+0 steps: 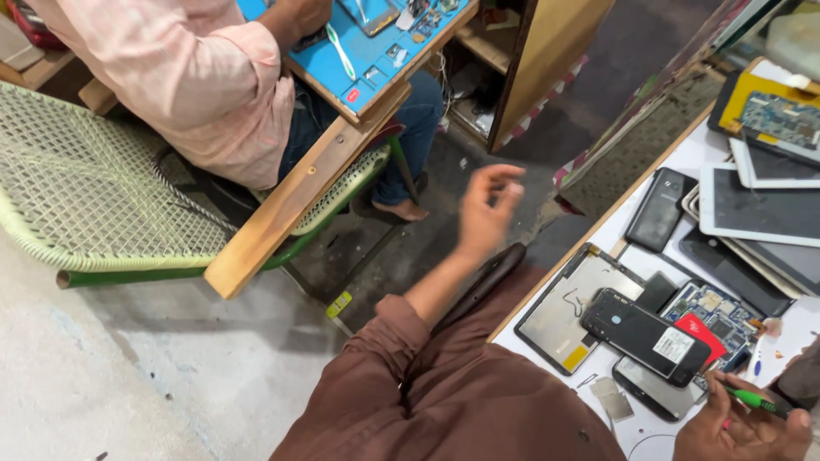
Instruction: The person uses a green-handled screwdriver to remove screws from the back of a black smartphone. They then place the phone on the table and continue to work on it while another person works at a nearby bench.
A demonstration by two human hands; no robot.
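My left hand (485, 212) is raised off the table edge over the floor, fingers loosely curled and apart, holding nothing. Its brown sleeve (401, 376) runs back to me. My right hand (741, 425) rests at the bottom right on the white table (658, 440), closed around a green-handled screwdriver (757, 401). Just left of that hand lies a black phone (646, 335), back up, partly over an opened tablet shell (559, 318) and a bare circuit board (719, 312) with a red part.
Several tablets (758, 209) and another black phone (658, 210) lie stacked at the right. Across the floor a person in a pink shirt (192, 81) sits on a green woven chair (85, 183) at a board with a blue mat (376, 51).
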